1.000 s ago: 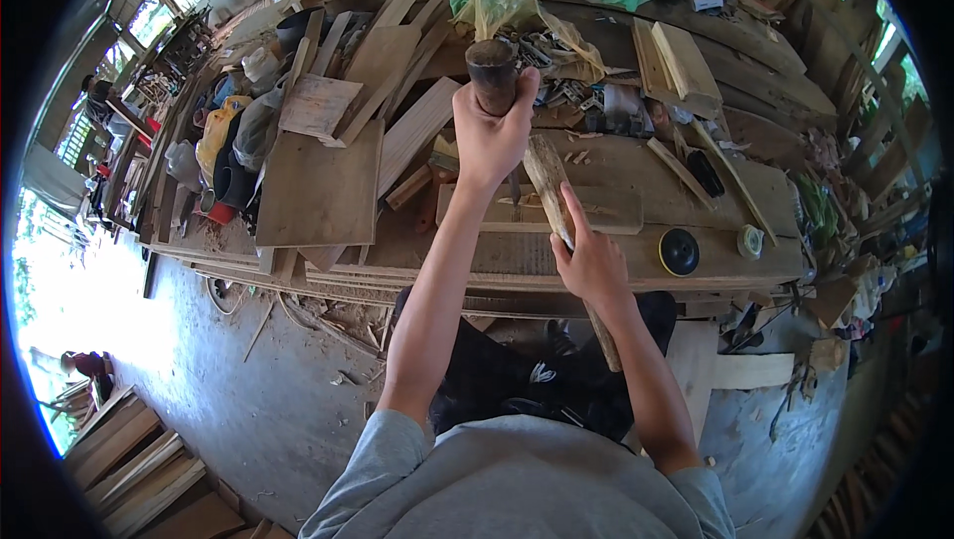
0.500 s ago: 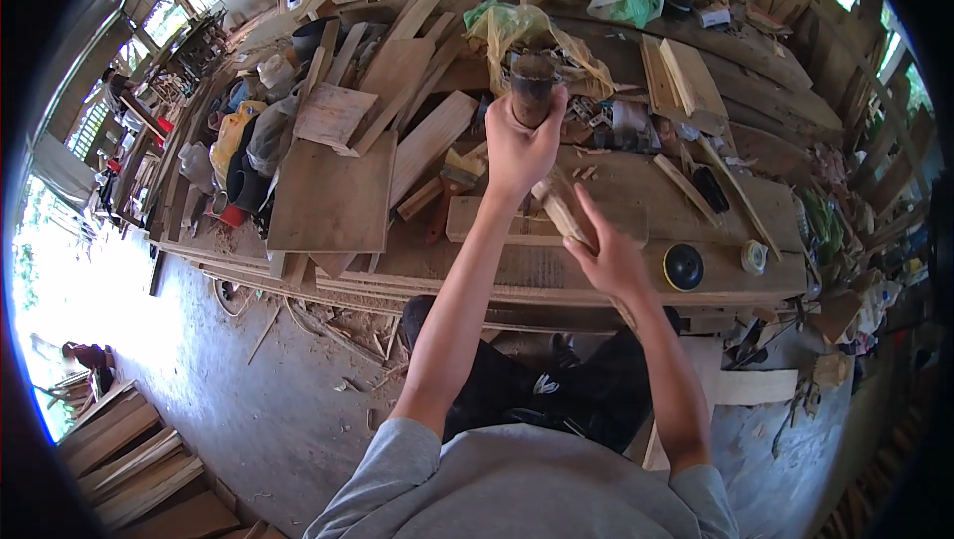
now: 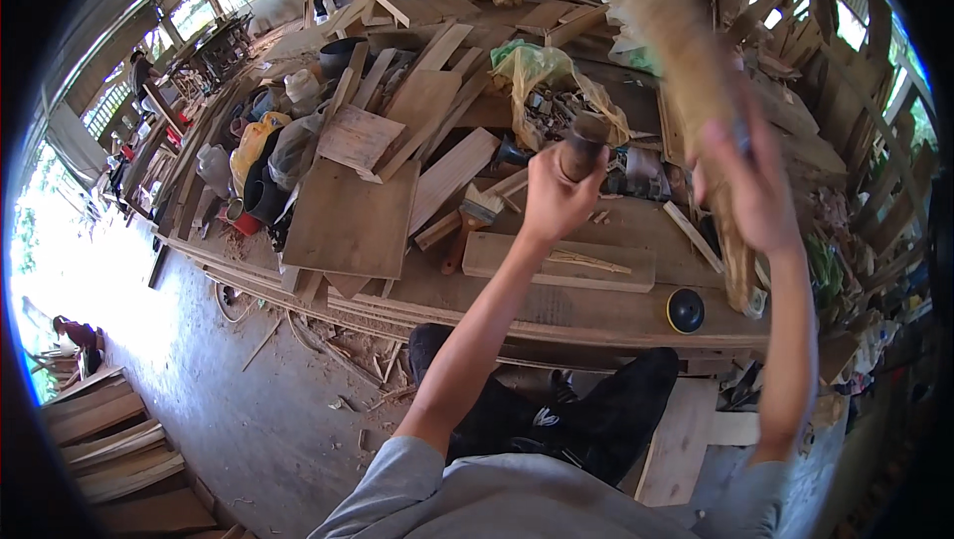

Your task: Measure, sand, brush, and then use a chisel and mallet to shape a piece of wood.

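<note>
My left hand [image 3: 561,196] is closed round a short brown cylinder with a dark band [image 3: 584,145], held upright above the bench; its lower part is hidden in the fist. My right hand [image 3: 750,186] grips a long rough length of wood [image 3: 684,72], smeared by motion. This wood slants from the top of the view down to the bench's front right. Between my hands lies a thick plank [image 3: 556,266] with thin strips on it. A round black pad [image 3: 685,310] rests at the bench edge, left of the long wood's lower end.
Flat boards [image 3: 353,216] and offcuts are heaped on the left of the bench. A yellow-green plastic bag [image 3: 542,72] of small parts sits behind my left hand. A brush [image 3: 467,221] lies near the plank. Pots and bags [image 3: 258,156] crowd the far left.
My right hand has swung right and taken the long wood up and away from the left hand. My left hand has shifted right and nearer, still holding the cylinder.
</note>
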{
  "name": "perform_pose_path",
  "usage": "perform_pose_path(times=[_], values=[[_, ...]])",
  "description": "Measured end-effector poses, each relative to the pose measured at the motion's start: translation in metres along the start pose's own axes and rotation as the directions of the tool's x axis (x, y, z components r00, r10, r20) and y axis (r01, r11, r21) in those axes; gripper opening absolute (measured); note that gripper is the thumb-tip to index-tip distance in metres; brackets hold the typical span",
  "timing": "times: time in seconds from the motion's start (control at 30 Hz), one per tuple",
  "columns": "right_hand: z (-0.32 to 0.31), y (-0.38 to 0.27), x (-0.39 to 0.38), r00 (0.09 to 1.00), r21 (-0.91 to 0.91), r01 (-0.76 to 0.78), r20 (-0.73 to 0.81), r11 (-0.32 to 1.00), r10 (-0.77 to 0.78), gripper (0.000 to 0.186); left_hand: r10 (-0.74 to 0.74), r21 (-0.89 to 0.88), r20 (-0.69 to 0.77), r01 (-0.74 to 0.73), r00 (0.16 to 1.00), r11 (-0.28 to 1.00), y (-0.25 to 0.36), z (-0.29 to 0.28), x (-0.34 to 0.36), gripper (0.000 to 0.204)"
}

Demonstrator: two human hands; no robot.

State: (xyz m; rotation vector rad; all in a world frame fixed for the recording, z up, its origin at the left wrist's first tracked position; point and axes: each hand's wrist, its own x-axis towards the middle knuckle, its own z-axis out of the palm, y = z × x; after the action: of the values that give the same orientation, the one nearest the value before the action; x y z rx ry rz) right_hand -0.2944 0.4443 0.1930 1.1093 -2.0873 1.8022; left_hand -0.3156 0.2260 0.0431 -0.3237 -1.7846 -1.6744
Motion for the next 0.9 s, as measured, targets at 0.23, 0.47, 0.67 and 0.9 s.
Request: perform_pose_path(times=[0.23, 0.47, 0.67, 0.9], values=[[-0.017, -0.029, -0.003, 0.963, -0.599, 0.047, 0.239, 0.799, 0.122, 0.068, 0.002, 0.031, 0.012, -0.002, 1.0, 1.0, 0.011, 0.004, -0.001, 0.025], [0.003, -0.031, -0.011, 0.983, -0.243, -0.184, -0.058, 0.953, 0.175, 0.069, -0.02, 0.017, 0.041, 0.019, 0.999, 1.0, 0.01, 0.005, -0.002, 0.022], [0.003, -0.032, -0.012, 0.919, -0.57, -0.015, 0.317, 0.822, 0.236, 0.072, 0.01, -0.057, 0.058, -0.006, 0.998, 0.998, -0.002, 0.008, -0.003, 0.024], [-0.003, -0.033, -0.005, 0.997, -0.308, -0.02, -0.076, 0.951, -0.003, 0.074, -0.014, -0.038, 0.037, 0.015, 0.999, 0.999, 0.008, 0.001, 0.0, 0.024]])
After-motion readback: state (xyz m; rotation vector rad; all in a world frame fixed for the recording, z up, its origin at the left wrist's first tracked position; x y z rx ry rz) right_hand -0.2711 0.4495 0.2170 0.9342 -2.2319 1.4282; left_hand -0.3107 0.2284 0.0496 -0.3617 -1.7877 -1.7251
